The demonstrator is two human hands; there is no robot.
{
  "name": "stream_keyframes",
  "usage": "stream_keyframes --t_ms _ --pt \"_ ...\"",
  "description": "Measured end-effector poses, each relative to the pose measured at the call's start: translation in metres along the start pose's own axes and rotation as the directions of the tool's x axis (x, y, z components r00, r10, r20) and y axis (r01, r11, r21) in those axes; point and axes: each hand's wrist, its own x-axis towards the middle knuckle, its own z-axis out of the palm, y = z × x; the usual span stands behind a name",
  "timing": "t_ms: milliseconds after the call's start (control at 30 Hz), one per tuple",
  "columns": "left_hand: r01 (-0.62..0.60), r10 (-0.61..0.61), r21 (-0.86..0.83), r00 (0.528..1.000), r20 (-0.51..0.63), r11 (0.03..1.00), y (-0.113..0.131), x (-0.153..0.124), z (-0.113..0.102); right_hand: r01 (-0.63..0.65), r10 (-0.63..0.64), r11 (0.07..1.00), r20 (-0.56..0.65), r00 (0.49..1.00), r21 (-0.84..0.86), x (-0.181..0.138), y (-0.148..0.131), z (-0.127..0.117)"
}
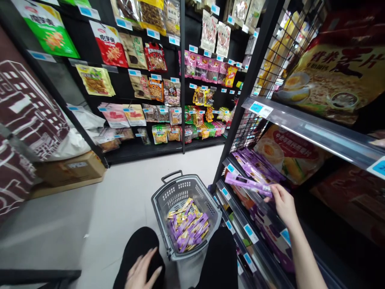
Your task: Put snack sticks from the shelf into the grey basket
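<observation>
Packets [188,226] in purple and gold lie heaped in a grey plastic basket [168,192], which stands on the pale floor [120,200] between the knees of a crouching person in a shop aisle. At the low shelf [259,206] on the right, the right hand [282,202] has its fingertips pinched on one end of a long purple packet [246,184], flat, glossy and held level just above the shelf edge, beside a stack [255,162] of the same kind. The left hand [141,271] rests on the left knee [140,243], fingers spread and holding nothing.
</observation>
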Motion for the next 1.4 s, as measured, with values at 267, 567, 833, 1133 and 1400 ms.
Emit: stream_keyframes --t_ms 267,567,833,1133,1400 --pt "-0.055 0.375 -0.803 0.902 0.215 0.593 0.156 -0.031 -0.078 -0.295 0.029 0.854 0.527 0.849 0.428 -0.093 -0.075 0.033" --pt "0.065 0.260 -0.729 0.910 0.324 0.682 0.155 -0.042 -0.080 -0.454 0.098 0.761 0.609 0.787 0.464 -0.126 -0.065 0.058" --pt "0.242 0.154 -0.753 0.898 0.413 0.612 0.148 -0.050 -0.080 -0.596 0.076 0.645 0.737 0.672 0.477 -0.146 -0.058 0.062" --pt "-0.110 0.255 -0.307 0.834 0.488 0.945 0.144 -0.046 -0.089 -0.656 0.069 0.638 0.818 0.571 0.404 -0.147 -0.070 0.057" --pt "-0.477 0.490 -0.182 0.668 0.560 0.860 0.161 -0.054 -0.088 -0.634 0.071 0.646 0.793 0.605 0.425 -0.153 -0.079 0.076"
